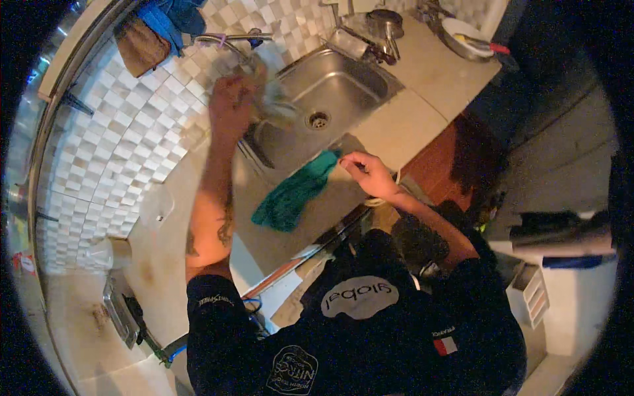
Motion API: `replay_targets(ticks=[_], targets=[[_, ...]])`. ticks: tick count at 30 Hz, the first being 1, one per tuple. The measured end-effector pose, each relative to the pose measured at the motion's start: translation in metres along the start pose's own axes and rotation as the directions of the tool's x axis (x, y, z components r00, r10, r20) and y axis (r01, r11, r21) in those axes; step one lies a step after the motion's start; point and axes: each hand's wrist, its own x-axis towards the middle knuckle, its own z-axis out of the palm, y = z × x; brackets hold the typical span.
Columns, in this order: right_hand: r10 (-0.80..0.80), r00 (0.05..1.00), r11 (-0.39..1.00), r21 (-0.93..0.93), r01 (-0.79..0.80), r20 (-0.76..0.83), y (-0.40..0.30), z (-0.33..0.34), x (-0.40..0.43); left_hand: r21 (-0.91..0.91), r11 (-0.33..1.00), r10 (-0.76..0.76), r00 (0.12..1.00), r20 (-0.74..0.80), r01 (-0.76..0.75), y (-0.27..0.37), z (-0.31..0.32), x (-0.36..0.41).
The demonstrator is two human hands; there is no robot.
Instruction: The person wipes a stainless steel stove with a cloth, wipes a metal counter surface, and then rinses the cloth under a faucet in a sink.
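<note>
My left hand (234, 101) is raised by the tap (242, 37) at the left side of the steel sink (342, 81). A blurred, pale, see-through thing shows beside its fingers; whether the hand grips it cannot be told. Below the sink, a green cloth (297, 194) lies on the counter, its upper end against the sink's near edge. My right hand (369, 171) hovers at that end of the cloth with curled fingers; whether they touch it is unclear. The sink's drain (317, 120) is visible, with no dishes over it.
A steel tray (346, 42) and a dark-lidded pot (385, 22) stand behind the sink. Farther right is a bowl (465, 37) with a red-handled utensil. Brown and blue cloths (143, 44) hang on the tiled wall. A white cup (102, 253) and a metal appliance (121, 312) stand at left.
</note>
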Motion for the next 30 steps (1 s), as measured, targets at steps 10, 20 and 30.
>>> replay_targets(ticks=[10, 20, 30], targets=[[-0.342, 0.936, 0.936, 0.052, 0.347, -0.087, 0.067, -0.055, 0.376, 0.007, 0.894, -0.437, 0.868, 0.235, 0.448, -0.022, 0.154, 0.011], [-0.671, 0.719, 0.691, -0.196, 0.695, 0.183, 0.009, 0.042, 0.41, -0.202, 0.718, -0.636, 0.746, 0.198, 0.666, -0.108, 0.192, -0.02], [-0.011, 0.843, 0.999, 0.038, -0.011, 0.538, 0.119, 0.1, 0.369, -0.69, 0.09, -0.866, 0.398, 0.302, 0.718, -0.046, 0.16, -0.046]])
